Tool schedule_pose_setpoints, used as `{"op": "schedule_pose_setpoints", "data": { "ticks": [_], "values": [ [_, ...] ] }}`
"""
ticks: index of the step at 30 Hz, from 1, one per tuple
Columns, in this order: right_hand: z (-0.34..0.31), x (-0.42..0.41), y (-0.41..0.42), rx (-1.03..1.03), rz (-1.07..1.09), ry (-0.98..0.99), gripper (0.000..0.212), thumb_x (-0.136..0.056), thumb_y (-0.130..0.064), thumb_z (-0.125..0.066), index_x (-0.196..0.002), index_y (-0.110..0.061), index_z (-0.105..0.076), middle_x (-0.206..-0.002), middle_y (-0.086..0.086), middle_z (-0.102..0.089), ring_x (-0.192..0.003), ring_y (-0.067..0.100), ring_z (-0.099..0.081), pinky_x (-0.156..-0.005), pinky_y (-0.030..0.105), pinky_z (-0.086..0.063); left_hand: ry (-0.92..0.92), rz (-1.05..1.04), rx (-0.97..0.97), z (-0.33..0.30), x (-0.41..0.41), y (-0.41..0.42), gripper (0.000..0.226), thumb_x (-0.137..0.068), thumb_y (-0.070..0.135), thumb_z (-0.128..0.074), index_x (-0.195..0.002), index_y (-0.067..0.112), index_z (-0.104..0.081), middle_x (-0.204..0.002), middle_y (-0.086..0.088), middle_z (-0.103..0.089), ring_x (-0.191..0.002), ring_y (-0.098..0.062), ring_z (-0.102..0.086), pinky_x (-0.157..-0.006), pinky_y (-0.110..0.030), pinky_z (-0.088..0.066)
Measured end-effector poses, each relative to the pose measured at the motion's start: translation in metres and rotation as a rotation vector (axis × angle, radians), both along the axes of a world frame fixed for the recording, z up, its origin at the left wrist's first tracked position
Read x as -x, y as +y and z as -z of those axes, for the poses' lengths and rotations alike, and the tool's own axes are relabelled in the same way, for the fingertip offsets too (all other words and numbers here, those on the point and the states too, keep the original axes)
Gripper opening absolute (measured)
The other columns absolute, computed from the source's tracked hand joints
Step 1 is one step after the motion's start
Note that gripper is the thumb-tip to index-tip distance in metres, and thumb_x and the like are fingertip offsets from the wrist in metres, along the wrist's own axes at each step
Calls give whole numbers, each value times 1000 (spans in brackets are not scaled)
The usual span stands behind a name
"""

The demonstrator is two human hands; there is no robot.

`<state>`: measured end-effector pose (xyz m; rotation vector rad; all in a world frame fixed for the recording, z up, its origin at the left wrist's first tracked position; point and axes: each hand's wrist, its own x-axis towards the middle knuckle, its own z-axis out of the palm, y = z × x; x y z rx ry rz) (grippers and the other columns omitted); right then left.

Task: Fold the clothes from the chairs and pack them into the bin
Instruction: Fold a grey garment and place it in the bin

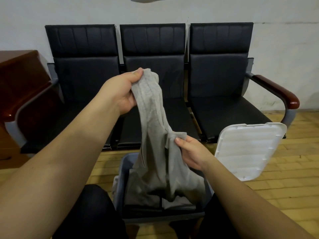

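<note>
right, the grey knit garment [151, 135] hangs long and limp over the grey plastic bin [120, 192], its upper end bunched, its lower folds slumped inside the bin on top of dark folded clothes [143, 207]. the left hand [124, 94] is raised at arm's reach, thumb on top, fingers curled and pinching the garment's top edge. the right hand [191, 152] sits lower and nearer, thumb and fingers gripping a fold at mid-length, just above the bin's rim. behind, a row of three black padded chairs [153, 80] stands against a pale wall, seats bare, a wooden armrest [278, 90] at the right end. the bin's white ribbed lid [248, 150] leans tilted beside it on the wooden plank floor [284, 178].
</note>
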<state>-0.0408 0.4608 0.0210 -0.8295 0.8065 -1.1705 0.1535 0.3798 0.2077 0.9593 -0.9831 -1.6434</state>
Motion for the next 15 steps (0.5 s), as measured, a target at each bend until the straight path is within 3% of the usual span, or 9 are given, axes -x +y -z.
{"op": "schedule_pose_setpoints", "data": {
  "ticks": [3,6,12,15],
  "values": [
    [-1,-18,1,-30,8,108,41,-77,-23,-73,-113,-6,-66,-112,16,-71,-107,29,-67,-95,42,-53,94,43,-93,1,14,5,24,-97,14,-62,-118,3,-66,-105,-15,-76,-93,-30,-75,-77,-46,-62],
    [4,-28,-1,-13,18,190,33,-79,-22,-69,-109,-9,-71,-112,12,-72,-108,26,-67,-95,39,-52,157,91,-151,3,31,11,21,-97,13,-62,-113,0,-68,-108,-18,-74,-96,-31,-74,-77,-47,-62],
    [3,-32,5,-2,82,2,29,-83,-19,-62,-106,-2,-69,-99,11,-73,-95,20,-69,-82,30,-55,167,151,-92,20,41,10,30,-98,19,-62,-121,0,-64,-120,-17,-70,-107,-29,-71,-91,-44,-58],
    [-8,-34,6,17,155,-130,31,-83,-21,-60,-109,-5,-67,-98,8,-74,-92,15,-70,-82,27,-56,-24,261,-3,39,34,8,54,-98,39,-58,-141,8,-47,-133,-20,-61,-120,-32,-63,-103,-44,-51]
  ]
}}
